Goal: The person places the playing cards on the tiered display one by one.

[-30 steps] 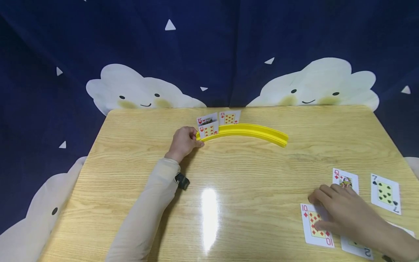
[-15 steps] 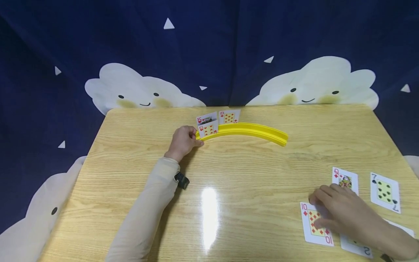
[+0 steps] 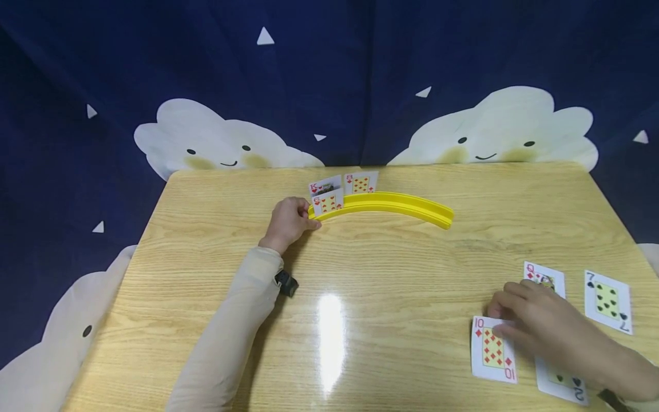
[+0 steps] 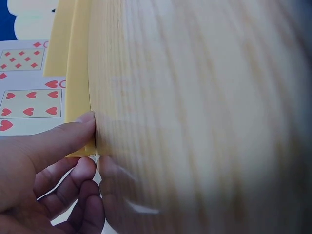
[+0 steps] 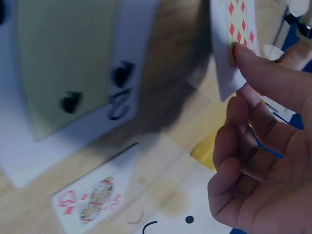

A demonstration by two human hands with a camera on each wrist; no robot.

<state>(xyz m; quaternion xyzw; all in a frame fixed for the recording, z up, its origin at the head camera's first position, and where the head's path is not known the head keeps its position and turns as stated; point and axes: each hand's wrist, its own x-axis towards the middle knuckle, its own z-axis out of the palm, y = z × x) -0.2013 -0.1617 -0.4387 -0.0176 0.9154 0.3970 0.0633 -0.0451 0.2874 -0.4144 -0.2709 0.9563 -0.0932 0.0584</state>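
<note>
One ten of diamonds [image 3: 491, 356] juts from the pinching right hand [image 3: 540, 320], left hand [image 3: 286, 223] gripping a yellow rack [image 3: 393, 202]

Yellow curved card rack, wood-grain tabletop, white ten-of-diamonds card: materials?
Yellow curved card rack: probably moulded plastic, slight sheen; uniform colour, smooth grooved channel.
Pale wood-grain tabletop: wood or laminate, can't tell; glossy, bright light reflection.
White ten-of-diamonds card: likely coated paper, maybe plastic; thin sheet, crisp print.
</note>
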